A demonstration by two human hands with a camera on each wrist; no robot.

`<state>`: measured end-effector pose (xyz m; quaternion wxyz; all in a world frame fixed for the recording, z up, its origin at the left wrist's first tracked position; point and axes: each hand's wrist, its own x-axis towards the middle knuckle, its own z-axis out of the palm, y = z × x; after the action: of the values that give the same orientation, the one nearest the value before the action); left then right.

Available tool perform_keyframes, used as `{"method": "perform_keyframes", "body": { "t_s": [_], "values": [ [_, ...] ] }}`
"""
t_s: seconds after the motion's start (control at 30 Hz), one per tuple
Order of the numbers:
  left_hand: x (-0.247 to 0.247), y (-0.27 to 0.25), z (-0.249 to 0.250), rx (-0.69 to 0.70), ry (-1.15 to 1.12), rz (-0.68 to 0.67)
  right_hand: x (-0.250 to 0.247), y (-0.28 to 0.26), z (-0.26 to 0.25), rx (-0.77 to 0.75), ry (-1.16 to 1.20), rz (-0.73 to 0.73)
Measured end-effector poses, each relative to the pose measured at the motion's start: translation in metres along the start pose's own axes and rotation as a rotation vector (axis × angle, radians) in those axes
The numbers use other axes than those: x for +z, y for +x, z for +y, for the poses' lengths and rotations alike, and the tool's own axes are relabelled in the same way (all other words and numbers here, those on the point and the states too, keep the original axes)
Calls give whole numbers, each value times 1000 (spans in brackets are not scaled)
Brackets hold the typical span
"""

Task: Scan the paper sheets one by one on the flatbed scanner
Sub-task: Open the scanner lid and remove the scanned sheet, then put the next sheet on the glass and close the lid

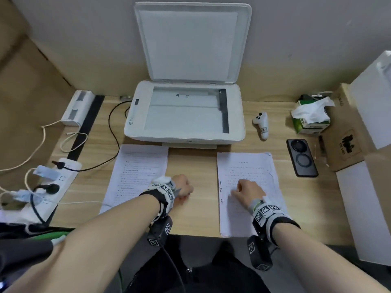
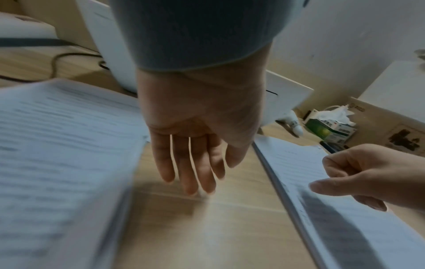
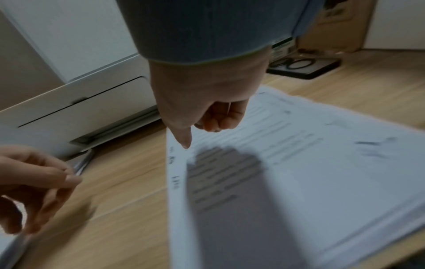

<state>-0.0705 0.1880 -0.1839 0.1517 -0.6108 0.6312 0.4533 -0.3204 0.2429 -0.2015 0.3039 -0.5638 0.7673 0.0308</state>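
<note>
Pressing one digit near the left edge of the right stack [image 1: 243, 166], your right hand [image 1: 247, 191] has its other fingers [image 3: 220, 122] curled; whether a sheet is pinched free cannot be told. Your left hand [image 1: 183, 187] hangs relaxed and empty over the desk [image 1: 192, 161], between that pile and the left stack [image 1: 139, 166]. Beyond both, the scanner glass [image 1: 184, 117] lies bare under its raised lid [image 1: 192, 43]. A dragging fingertip could lift two sheets together. Only the right wrist view shows the curled fingers; the head view hides them.

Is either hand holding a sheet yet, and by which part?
Nothing is held. The left hand is open over the table; the right hand has curled fingers, its thumb at the right stack's left margin, no sheet lifted.
</note>
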Motion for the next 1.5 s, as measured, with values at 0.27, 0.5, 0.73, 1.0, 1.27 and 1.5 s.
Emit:
{"method": "perform_keyframes", "body": {
  "t_s": [0.27,0.5,0.73,1.0,1.27,1.5],
  "values": [
    [-71,-6,-140,-70,-2,300,63,33,-152,-238,7,-200],
    [-95,-7,-223,-87,87,125,102,47,-238,-200,13,-124],
    [-97,-9,-235,25,18,132,104,56,-245,-177,18,-73],
    [-100,-2,-240,9,86,190,85,45,-238,-143,-41,-76],
    [-108,-7,-213,-40,231,125,54,24,-211,-141,-203,-58],
    [-127,-19,-166,48,163,214,6,19,-200,-217,-290,97]
  ]
}}
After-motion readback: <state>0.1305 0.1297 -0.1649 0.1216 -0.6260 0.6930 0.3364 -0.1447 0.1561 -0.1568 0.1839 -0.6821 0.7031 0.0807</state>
